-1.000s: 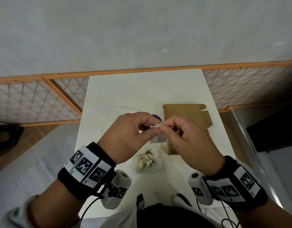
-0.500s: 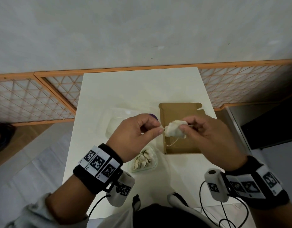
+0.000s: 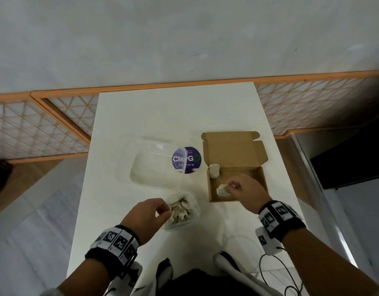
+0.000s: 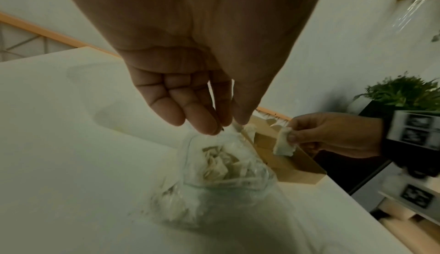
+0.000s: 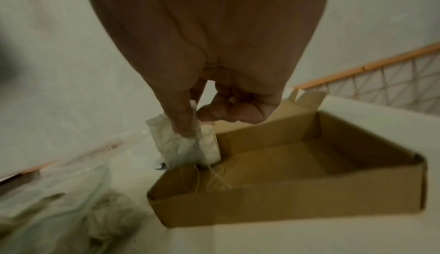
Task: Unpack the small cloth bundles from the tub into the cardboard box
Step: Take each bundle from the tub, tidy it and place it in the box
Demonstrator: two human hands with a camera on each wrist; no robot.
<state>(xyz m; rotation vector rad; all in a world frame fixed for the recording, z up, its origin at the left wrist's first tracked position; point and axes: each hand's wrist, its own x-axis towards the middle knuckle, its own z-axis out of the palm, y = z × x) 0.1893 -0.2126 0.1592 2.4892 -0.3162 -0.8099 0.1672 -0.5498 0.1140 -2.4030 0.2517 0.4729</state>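
The right hand (image 3: 241, 190) pinches a small cloth bundle (image 3: 222, 190) between thumb and forefinger and holds it low over the near-left part of the cardboard box (image 3: 258, 178), so the release lies straight down from the fingers; the right hand is plainly the nearer one to the box. The held bundle hangs with its long side downward, a soft, off-white, crumpled pouch with thin loose threads trailing from its lower end. Another bundle (image 3: 214, 170) already sits in the far-left corner of the box, apart from the held one. The left hand (image 3: 151, 214) hovers at the left rim of the clear plastic tub (image 3: 196, 216), just beside the box on the table (image 3: 163, 112), thumb and forefinger nearly together over the pile of remaining bundles (image 3: 181, 209); whether they already nip one I cannot tell.
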